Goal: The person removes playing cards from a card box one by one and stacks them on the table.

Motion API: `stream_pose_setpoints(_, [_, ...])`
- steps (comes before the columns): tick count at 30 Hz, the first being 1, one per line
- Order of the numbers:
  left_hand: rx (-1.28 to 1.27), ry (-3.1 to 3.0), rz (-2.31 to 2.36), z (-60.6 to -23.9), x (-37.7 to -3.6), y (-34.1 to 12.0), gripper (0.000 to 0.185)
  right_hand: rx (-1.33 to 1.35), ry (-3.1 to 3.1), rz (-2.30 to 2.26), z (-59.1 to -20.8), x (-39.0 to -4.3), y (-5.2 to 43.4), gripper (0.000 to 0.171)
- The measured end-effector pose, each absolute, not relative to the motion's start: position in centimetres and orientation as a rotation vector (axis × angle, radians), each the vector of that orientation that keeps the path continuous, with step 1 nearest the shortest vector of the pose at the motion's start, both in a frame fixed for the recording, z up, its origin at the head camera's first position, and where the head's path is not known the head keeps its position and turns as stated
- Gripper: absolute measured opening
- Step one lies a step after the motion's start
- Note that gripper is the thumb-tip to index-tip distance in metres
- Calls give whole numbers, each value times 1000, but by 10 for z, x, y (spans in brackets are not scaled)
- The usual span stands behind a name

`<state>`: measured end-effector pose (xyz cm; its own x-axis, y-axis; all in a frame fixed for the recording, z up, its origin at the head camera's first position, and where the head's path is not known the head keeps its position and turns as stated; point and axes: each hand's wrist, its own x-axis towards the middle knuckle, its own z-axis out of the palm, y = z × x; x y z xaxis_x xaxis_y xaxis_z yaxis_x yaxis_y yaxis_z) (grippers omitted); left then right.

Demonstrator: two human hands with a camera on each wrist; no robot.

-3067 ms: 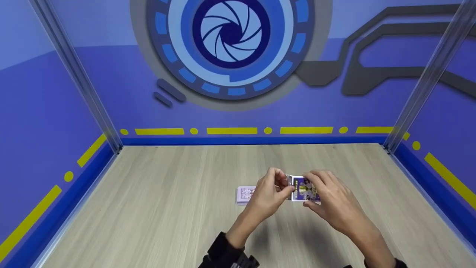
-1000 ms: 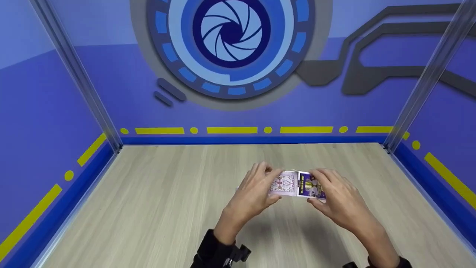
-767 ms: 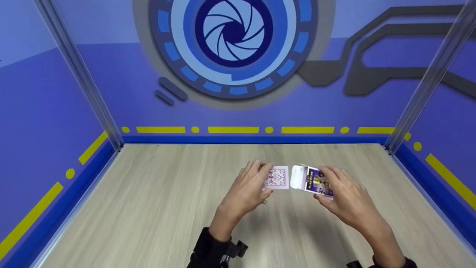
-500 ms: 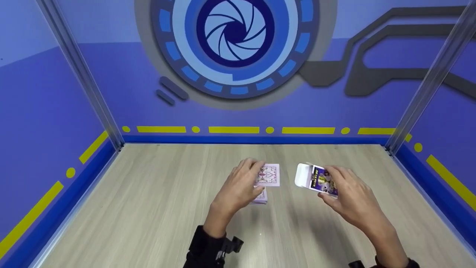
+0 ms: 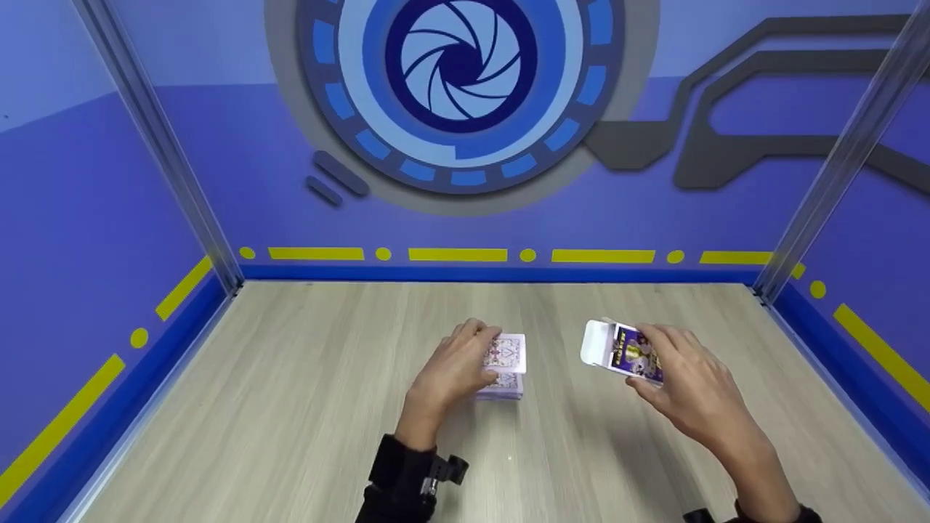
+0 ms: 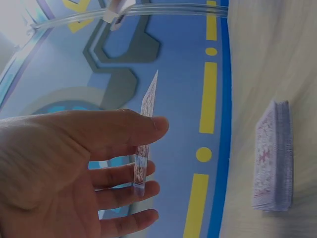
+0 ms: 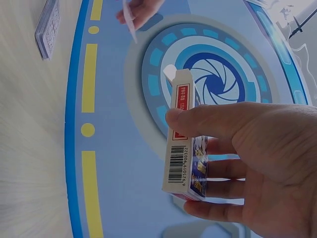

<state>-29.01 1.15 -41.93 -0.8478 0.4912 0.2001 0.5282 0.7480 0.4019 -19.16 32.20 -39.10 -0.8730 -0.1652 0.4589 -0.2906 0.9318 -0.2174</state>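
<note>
My left hand (image 5: 452,369) pinches a thin packet of playing cards (image 5: 506,354), patterned backs up, between thumb and fingers. In the left wrist view the held cards (image 6: 147,104) show nearly edge-on, clear of the table. Below them in the head view, a thicker deck of playing cards (image 5: 501,393) lies on the table, partly covered by the hand and packet. My right hand (image 5: 690,385) grips a purple and white card box (image 5: 632,353) in the air, its white end flap (image 5: 596,343) hanging open toward the left. A barcode (image 7: 177,163) marks the box's side in the right wrist view.
The wooden tabletop (image 5: 327,407) runs back to a blue printed wall (image 5: 465,225). Side panels (image 5: 94,290) stand at left and right, with metal corner posts (image 5: 156,138) at the back.
Earlier the left hand was at the box's open end. Then cards appeared there in its grip, and it moved left with them, over the deck. The box has shifted slightly right.
</note>
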Motion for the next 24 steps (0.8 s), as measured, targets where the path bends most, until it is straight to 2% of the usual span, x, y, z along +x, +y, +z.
stream_pose_setpoints(9, [-826, -2889, -607, -444, -300, 17, 60, 325, -2654, 402, -391, -192, 321, 74])
stream_pose_setpoints(17, [-796, -2928, -694, -465, -310, 23, 65, 342, -2644, 404, -392, -192, 322, 74])
stream_pose_setpoints(24, [-738, -2956, -726, -475, -314, 24, 62, 365, -2624, 398, -393, -192, 322, 73])
